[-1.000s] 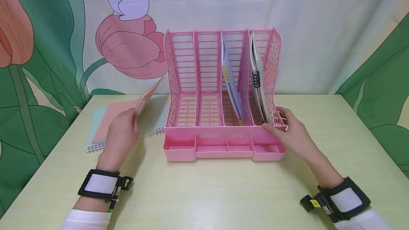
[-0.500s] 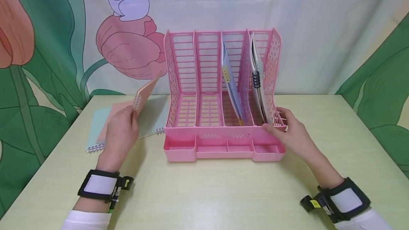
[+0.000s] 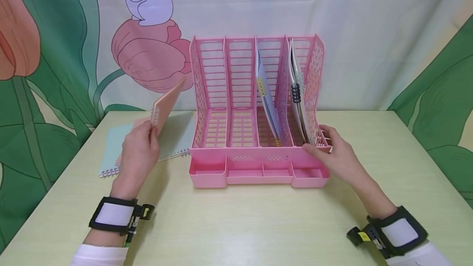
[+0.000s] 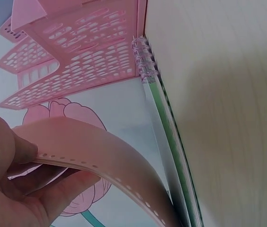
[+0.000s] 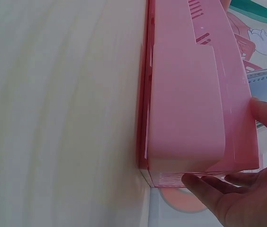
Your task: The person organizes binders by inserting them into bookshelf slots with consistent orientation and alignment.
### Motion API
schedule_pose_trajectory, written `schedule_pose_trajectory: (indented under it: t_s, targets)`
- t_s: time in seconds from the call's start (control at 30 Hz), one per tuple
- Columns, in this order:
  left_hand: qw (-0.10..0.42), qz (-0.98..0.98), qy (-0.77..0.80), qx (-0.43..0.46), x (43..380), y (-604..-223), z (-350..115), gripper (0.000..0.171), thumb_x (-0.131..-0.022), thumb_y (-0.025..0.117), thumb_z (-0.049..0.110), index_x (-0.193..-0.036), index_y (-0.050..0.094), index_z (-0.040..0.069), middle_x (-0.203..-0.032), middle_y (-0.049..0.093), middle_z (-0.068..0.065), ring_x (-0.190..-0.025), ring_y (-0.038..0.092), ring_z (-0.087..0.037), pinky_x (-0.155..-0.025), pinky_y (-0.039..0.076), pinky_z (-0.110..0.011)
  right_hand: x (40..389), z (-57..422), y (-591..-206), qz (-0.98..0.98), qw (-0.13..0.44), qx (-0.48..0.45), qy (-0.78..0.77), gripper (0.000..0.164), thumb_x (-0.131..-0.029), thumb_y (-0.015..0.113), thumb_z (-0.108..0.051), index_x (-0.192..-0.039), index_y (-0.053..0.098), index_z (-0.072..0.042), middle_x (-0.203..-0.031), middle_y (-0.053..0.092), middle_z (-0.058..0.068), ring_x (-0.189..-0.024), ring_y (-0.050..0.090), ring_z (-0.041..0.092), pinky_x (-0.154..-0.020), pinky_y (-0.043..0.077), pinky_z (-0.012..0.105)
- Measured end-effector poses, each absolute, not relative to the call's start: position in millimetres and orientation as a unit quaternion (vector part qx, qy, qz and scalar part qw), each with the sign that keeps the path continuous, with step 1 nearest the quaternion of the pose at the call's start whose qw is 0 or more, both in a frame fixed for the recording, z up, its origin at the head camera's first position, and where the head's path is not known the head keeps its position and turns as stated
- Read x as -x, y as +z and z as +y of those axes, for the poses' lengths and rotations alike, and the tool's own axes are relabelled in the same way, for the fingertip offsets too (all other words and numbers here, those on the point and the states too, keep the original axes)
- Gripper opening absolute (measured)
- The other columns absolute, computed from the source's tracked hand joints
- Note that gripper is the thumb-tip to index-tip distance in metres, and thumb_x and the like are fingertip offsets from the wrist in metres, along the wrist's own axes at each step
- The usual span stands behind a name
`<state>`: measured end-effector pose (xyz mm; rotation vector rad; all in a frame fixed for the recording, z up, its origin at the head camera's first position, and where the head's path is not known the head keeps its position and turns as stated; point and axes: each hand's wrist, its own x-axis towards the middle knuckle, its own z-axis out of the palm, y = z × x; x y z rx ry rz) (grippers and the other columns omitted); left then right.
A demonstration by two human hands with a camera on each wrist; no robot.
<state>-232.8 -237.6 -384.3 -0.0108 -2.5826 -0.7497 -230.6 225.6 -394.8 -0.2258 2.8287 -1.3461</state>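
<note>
My left hand pinches a peach-pink spiral notebook at its bound edge, thumb on one side and fingers on the other. In the left wrist view this notebook bows from the hand down toward the table. Beneath it lies a grey-green spiral notebook, with a light blue one to the left. My right hand holds the front right corner of a pink desk file rack, thumb on its front edge; the right wrist view shows fingers against its side.
Blue and white-and-black ring-bound notebooks lean in the rack's two right slots. Shallow trays run along its front. A printed curtain hangs behind the pale table.
My left hand has raised the pink notebook's bound edge slightly and drawn it leftward, so less pink shows left of the hand. My right hand stays at the rack's corner.
</note>
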Motion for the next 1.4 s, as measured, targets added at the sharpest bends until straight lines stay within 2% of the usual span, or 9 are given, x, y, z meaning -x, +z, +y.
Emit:
schedule_pose_trajectory:
  t_s: [0.5,0.9,1.4]
  targets:
    - [0.247,-0.924,-0.292,0.003,230.7,-379.0,-234.2,0.031,-0.108,0.052,0.01,-0.132,0.059,-0.009,-0.131,0.062,-0.031,-0.115,0.063,-0.047,-0.092,0.053,-0.061,229.8,226.3,-395.2,0.9,0.002,0.067,-0.43,0.097,-0.095,0.068,-0.057,-0.161,0.021,-0.003,-0.156,0.036,0.027,-0.132,0.046,0.045,-0.104,0.045,0.062]
    - [0.29,-0.908,-0.304,0.018,230.6,-378.4,-233.4,0.028,-0.107,0.053,0.008,-0.124,0.062,-0.012,-0.12,0.065,-0.033,-0.1,0.067,-0.048,-0.078,0.058,-0.061,230.5,228.5,-395.7,0.901,0.001,0.07,-0.429,0.097,-0.095,0.069,-0.056,-0.161,0.022,-0.002,-0.155,0.038,0.027,-0.132,0.048,0.045,-0.105,0.044,0.063]
    - [0.278,-0.903,-0.327,0.021,226.9,-370.5,-232.7,0.031,-0.108,0.052,0.011,-0.128,0.061,-0.01,-0.126,0.064,-0.031,-0.104,0.066,-0.046,-0.086,0.056,-0.061,231.4,227.7,-394.9,0.897,0.0,0.075,-0.435,0.097,-0.095,0.069,-0.055,-0.161,0.022,-0.002,-0.156,0.037,0.027,-0.132,0.048,0.045,-0.105,0.044,0.063]
